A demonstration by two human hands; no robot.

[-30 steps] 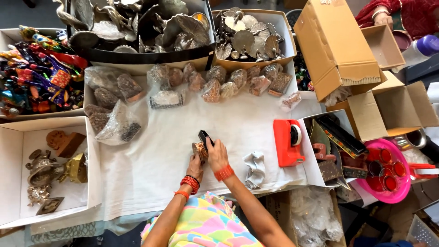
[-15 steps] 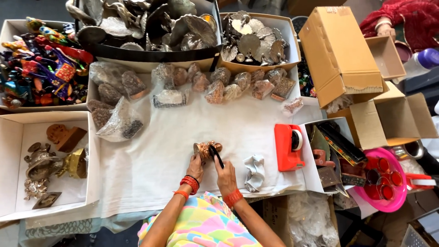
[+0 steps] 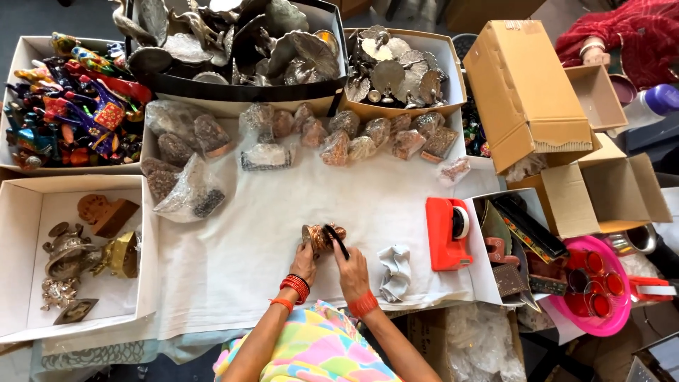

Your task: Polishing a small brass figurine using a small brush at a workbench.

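My left hand [image 3: 305, 261] holds a small copper-coloured metal figurine [image 3: 320, 236] just above the white cloth [image 3: 240, 247] at the table's front centre. My right hand [image 3: 351, 269] grips a thin black brush-like tool [image 3: 337, 239] whose tip lies across the figurine. Both wrists wear red bangles. A crumpled grey-white rag [image 3: 397, 271] lies on the cloth just right of my right hand.
A red tape dispenser [image 3: 445, 232] stands to the right. Plastic-wrapped figurines [image 3: 353, 138] line the cloth's far edge. Boxes of metal ornaments [image 3: 233, 42], painted toys [image 3: 71, 106] and brass pieces [image 3: 71, 255] surround it. Cardboard boxes [image 3: 523, 92] and a pink tray [image 3: 594, 290] sit right; another person [image 3: 622, 42] is beyond.
The black tool has shifted across the figurine, from raised above it to lying along its right side. Both hands stay at the same spot on the cloth.
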